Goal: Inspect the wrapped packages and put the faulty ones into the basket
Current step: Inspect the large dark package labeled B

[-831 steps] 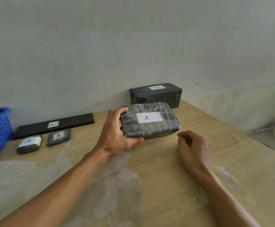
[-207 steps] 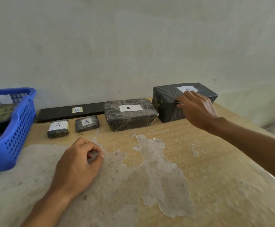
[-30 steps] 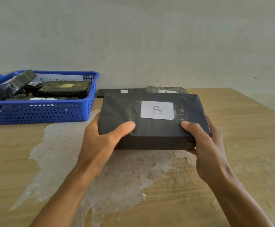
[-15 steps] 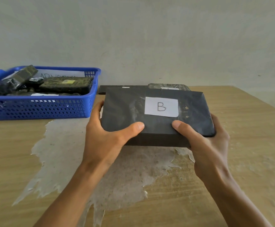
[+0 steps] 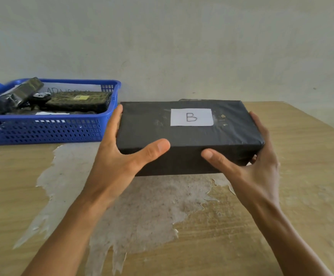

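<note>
A large black wrapped package [image 5: 182,136] with a white label marked B is held above the table between both my hands. My left hand [image 5: 120,156] grips its left end, thumb across the near face and fingers along the far side. My right hand [image 5: 249,168] grips the right end, thumb on the near face and fingers wrapped behind. The blue basket [image 5: 48,132] stands at the back left and holds several dark wrapped packages [image 5: 78,100]. The other packages behind the held one are hidden.
The wooden table [image 5: 301,176] has a large patch of peeled, pale surface [image 5: 142,206] under my hands. A plain wall runs close behind the table. The table's right edge slants off at the right.
The package has risen slightly and come closer to me, now level, with both hands still gripping its ends. It now hides the packages behind it.
</note>
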